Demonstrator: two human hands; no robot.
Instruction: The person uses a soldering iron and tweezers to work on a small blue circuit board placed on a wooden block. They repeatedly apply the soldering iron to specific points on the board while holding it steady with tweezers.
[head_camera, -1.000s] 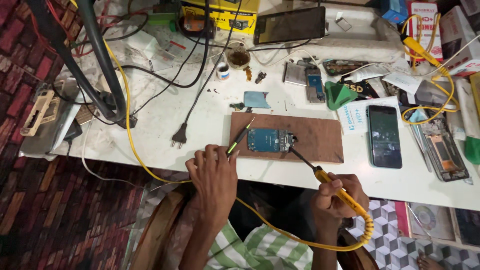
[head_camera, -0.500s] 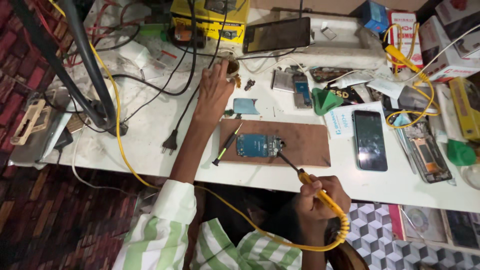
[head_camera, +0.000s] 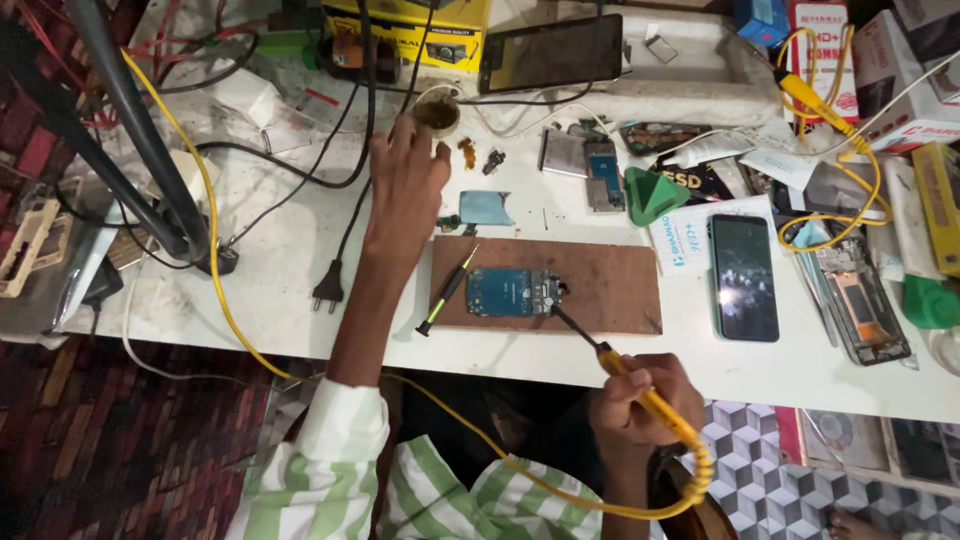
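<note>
My right hand (head_camera: 638, 398) grips a yellow-handled soldering iron (head_camera: 640, 392) below the table edge. Its dark tip touches the right end of a blue circuit board (head_camera: 513, 291). The board lies on a brown wooden board (head_camera: 600, 285). My left hand (head_camera: 405, 190) is stretched far across the table, fingers spread, its fingertips at a small round tin (head_camera: 437, 112) with dark paste. It holds nothing that I can see. A thin screwdriver (head_camera: 446, 291) with a green tip lies across the wooden board's left edge.
A black phone (head_camera: 743, 276) lies right of the wooden board, an opened phone (head_camera: 860, 300) further right. A dark tablet (head_camera: 550, 52) leans at the back. A black plug (head_camera: 328, 288), cables, a lamp arm (head_camera: 140, 140), a green stand (head_camera: 650, 192) and boxes crowd the white table (head_camera: 280, 250).
My left hand left the table's near edge beside the screwdriver and reached forward to the small tin at the back. The soldering iron stayed on the circuit board.
</note>
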